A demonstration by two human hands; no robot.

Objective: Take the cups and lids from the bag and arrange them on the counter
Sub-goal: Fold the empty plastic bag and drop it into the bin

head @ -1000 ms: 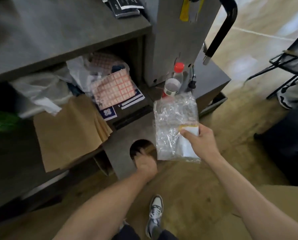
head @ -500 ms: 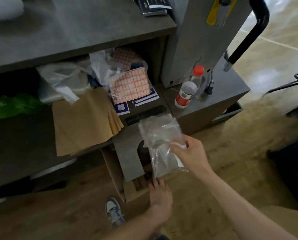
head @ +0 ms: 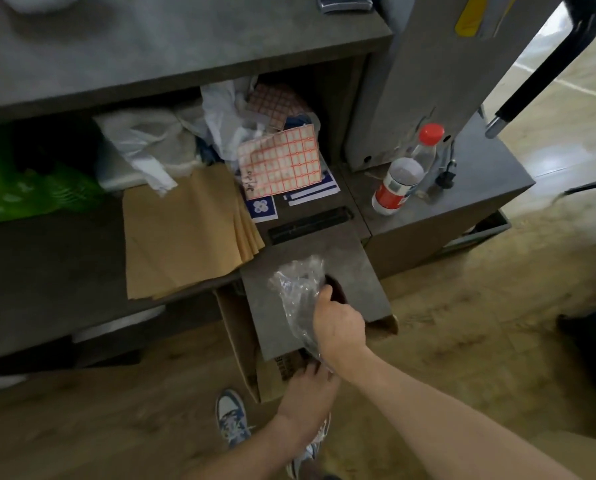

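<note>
Since the earlier frame the right hand [head: 338,323] has dropped onto the grey panel [head: 358,268], and the clear plastic bag [head: 296,289] is bunched tighter. Reaching in from the panel's near right, that hand is fisted around the bag, knuckles up, beside the panel's round hole [head: 338,289]. Crumpled plastic sticks out past the fingers across the panel's middle and trails under the wrist over its near edge. At that edge the left hand [head: 307,393] lies palm down, fingers stretched toward the cardboard box [head: 241,344] below the panel.
</note>
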